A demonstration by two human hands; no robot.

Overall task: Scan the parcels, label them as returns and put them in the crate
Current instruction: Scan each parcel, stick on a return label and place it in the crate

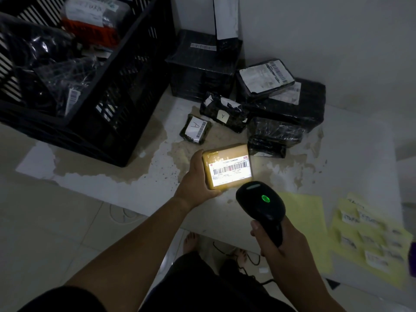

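The left hand point(195, 179) grips the brown parcel point(227, 154) by its left end, its fingers mostly hidden behind the box. The right hand point(279, 245) is curled round the handle of the black scanner point(261, 203). The scanner's head points at the parcel's white label point(231, 171), which is brightly lit, and a green light glows on top of the scanner. The parcel is held just above the table point(135, 183), right of the black crate point(126, 91) and nearer the person than it.

It looks like a small taped box, stiff and probably light, since one hand carries it. The glossy tape may be slippery, so a hold across the short ends, clear of the barcode, seems safest.

Further right of the crate, black-wrapped parcels point(292, 104) lie piled against the wall and look softer and crinklier. Yellow sheets point(369, 239) lie well to the right of the crate, too blurred to read. The crate is cut off at the left edge of the view. Its contents are dark and smeared, and the trigger finger cannot be seen.
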